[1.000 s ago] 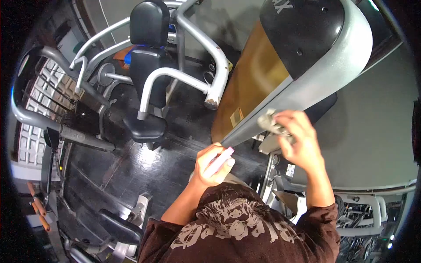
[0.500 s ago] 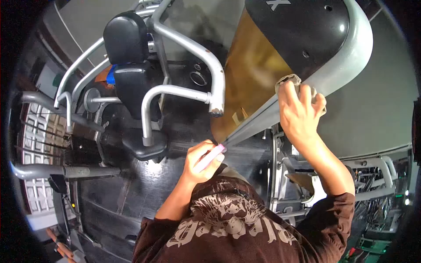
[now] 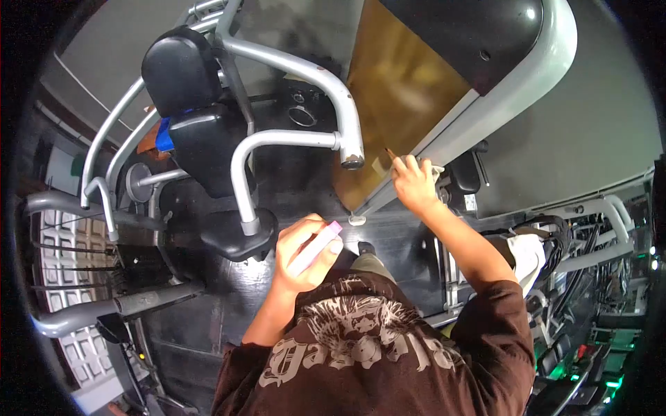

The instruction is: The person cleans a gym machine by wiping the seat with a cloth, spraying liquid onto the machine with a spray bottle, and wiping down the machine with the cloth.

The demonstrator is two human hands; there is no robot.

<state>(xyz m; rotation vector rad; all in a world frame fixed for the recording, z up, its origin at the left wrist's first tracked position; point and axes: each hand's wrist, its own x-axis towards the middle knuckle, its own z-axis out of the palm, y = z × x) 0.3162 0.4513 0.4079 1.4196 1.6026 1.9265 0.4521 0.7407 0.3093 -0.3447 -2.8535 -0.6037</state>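
Note:
My left hand (image 3: 303, 254) is wrapped round a white bottle with a pink cap (image 3: 316, 248), held tilted in front of my shirt. My right hand (image 3: 415, 183) presses a pale cloth (image 3: 436, 171) against the lower part of the silver frame (image 3: 479, 125) of a tall gym machine. Most of the cloth is hidden under the fingers. Beside that hand is the machine's amber panel (image 3: 406, 83), with a small label near its lower end.
A gym machine with a black padded seat (image 3: 239, 234), a backrest (image 3: 182, 73) and silver curved arms (image 3: 291, 139) stands at the left. A grey rail (image 3: 139, 302) is at the lower left. More equipment and a bag (image 3: 531, 253) lie to the right.
My right hand has moved with the cloth down along the silver frame, from its upper part towards the lower end. The view has shifted. The bottle stays in my left hand.

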